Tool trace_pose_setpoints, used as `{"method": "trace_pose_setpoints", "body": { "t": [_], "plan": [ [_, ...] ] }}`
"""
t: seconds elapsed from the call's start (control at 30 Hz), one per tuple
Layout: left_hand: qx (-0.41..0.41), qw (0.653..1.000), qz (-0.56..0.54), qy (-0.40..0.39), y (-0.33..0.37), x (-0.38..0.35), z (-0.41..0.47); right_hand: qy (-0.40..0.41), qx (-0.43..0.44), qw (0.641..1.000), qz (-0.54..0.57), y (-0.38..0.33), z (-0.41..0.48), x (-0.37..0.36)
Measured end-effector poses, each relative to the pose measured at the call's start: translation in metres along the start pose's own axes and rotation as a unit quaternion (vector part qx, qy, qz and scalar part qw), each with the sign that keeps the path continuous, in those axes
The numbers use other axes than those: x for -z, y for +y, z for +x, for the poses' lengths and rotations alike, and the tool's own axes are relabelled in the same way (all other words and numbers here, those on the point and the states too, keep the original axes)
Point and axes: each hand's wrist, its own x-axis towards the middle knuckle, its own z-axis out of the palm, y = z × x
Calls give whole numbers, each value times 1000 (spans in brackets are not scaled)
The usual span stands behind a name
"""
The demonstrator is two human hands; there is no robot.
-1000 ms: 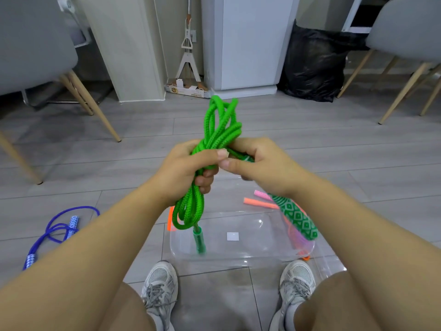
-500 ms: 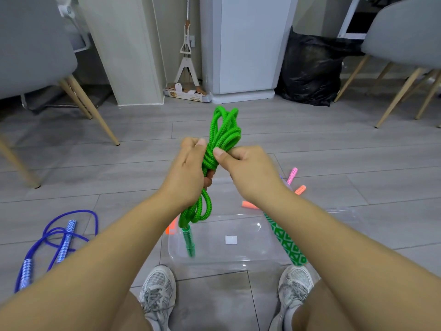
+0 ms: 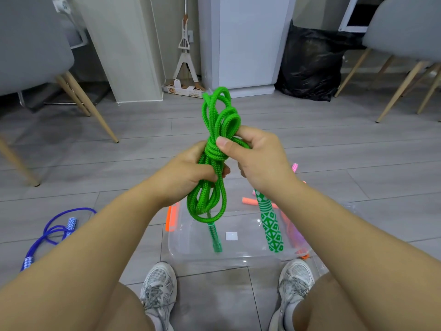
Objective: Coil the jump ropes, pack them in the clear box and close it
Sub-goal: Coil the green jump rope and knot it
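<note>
A green jump rope (image 3: 216,130) is bundled into loops, with a turn wrapped round its middle. My left hand (image 3: 183,175) grips the bundle just below the wrap. My right hand (image 3: 260,156) pinches the rope at the wrap, thumb on top. Two green patterned handles (image 3: 270,225) hang down under my hands. Below them the clear box (image 3: 238,252) stands open on the floor between my feet. A pink and orange rope (image 3: 293,168) lies at the box's far right side, partly hidden by my right arm. A blue jump rope (image 3: 55,231) lies loose on the floor at the left.
An orange latch (image 3: 172,217) shows on the box's left end. Grey chairs with wooden legs (image 3: 93,111) stand at the left and right. A black bag (image 3: 310,65), a white cabinet (image 3: 248,41) and a mop (image 3: 185,56) stand at the back. My shoes (image 3: 158,290) rest on the floor.
The green bundle has stayed at chest height while my right hand carried the rope round its middle, forming a tighter wrap. The handles swing lower over the box.
</note>
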Motion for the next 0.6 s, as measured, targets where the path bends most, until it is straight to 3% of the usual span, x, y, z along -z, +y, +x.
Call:
{"method": "trace_pose_setpoints", "body": {
  "t": [0.3, 0.6],
  "plan": [
    [12, 1000, 12, -19, 1, 2, -3, 0, 19, 1000, -8, 2, 0, 3],
    [-17, 988, 130, 82, -10, -6, -2, 9, -18, 997, -72, 18, 5, 0]
  ]
}}
